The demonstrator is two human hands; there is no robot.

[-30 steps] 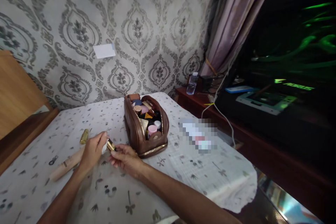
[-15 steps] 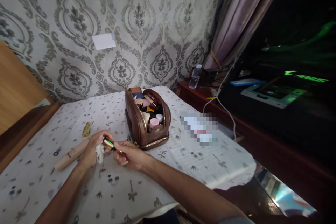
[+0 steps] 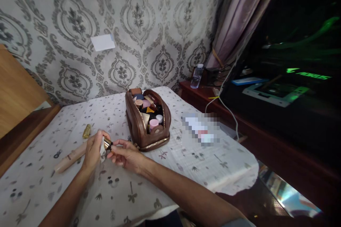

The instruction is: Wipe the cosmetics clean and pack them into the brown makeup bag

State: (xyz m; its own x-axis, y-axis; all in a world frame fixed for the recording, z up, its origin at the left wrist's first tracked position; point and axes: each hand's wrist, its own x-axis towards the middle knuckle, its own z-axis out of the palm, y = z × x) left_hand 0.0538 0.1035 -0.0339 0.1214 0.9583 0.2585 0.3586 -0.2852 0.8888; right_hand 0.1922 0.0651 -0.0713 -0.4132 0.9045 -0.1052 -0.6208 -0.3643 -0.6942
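A small shiny gold-and-black cosmetic tube [image 3: 107, 144], perhaps a lipstick, is between my hands, just left of the bag. My left hand [image 3: 92, 150] is closed around its left side, with a crumpled white tissue [image 3: 102, 148] in the same grip. The fingertips of my right hand [image 3: 126, 153] pinch its dark right end. Behind my left hand a small gold cylinder [image 3: 86, 131] stands on the cloth. A long beige tube-like item [image 3: 69, 159] lies beside my left wrist, partly covered by the hand. The brown leather cosmetic bag [image 3: 135, 127] sits unzipped, full of jars and tubes.
A patterned white cloth [image 3: 128, 184] covers the table. To the right of the bag lies a pixelated item [image 3: 201, 131]. A water bottle [image 3: 196, 76] and white cable [image 3: 226, 103] are on the dark red desk [image 3: 185, 87]. A wooden panel [image 3: 21, 92] borders the left.
My hands have moved slightly, and the tube is turned so that less of it shows. The tissue now sits higher, against the tube. The view has shifted a little.
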